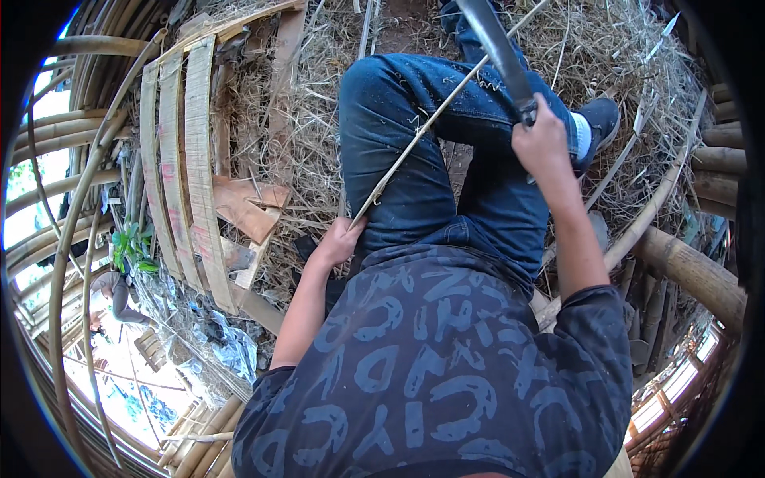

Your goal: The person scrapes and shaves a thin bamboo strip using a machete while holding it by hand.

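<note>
My left hand [338, 241] is closed round the near end of a thin pale bamboo strip [426, 127], beside my left hip. The strip slants up and to the right across my jeans and runs out past the top of the view. In my right hand [544, 139] is the handle of a machete [496, 49], fingers wrapped round it. Its long dark blade points up and to the left over my lower leg, and its tip is cut off by the upper edge. The blade crosses the strip in the view; whether they touch I cannot tell. Pale curled shavings cling to my jeans [382, 103].
Straw-like shavings [311, 151] cover the ground around my legs. On the left stands a slatted wooden pallet [201, 159] near broken board pieces [243, 209]. Thick bamboo poles [692, 275] lie at right. Beyond the bamboo frame at far left, another person [119, 299] is partly visible.
</note>
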A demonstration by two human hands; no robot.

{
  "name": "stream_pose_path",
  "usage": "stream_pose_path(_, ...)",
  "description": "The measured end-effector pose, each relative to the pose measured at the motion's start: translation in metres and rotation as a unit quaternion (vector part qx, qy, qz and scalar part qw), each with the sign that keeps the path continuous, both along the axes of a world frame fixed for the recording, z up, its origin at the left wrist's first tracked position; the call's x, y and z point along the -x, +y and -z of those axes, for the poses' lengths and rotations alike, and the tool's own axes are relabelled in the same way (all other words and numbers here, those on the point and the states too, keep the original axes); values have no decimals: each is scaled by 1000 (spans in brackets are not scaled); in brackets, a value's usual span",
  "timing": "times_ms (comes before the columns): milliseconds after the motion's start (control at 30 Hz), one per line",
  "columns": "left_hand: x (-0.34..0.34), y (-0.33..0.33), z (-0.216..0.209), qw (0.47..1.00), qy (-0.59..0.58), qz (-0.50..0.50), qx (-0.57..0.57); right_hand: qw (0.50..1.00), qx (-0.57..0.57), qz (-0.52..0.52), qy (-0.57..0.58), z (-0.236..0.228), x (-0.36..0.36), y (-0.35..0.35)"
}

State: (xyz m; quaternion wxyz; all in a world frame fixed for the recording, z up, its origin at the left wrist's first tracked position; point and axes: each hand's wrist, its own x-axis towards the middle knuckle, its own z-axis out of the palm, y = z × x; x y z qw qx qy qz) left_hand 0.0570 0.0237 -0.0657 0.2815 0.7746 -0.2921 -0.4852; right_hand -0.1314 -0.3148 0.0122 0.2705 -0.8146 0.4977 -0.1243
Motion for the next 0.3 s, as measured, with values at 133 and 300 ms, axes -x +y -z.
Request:
stream_pose_path(133, -2, 0, -6, 996, 40, 14, -76, 999, -36, 11, -33, 14, 6, 10)
stream_pose_path(300, 0, 6, 6, 998, 52, -31, -18, 996, -70, -36, -46, 20, 2, 32)
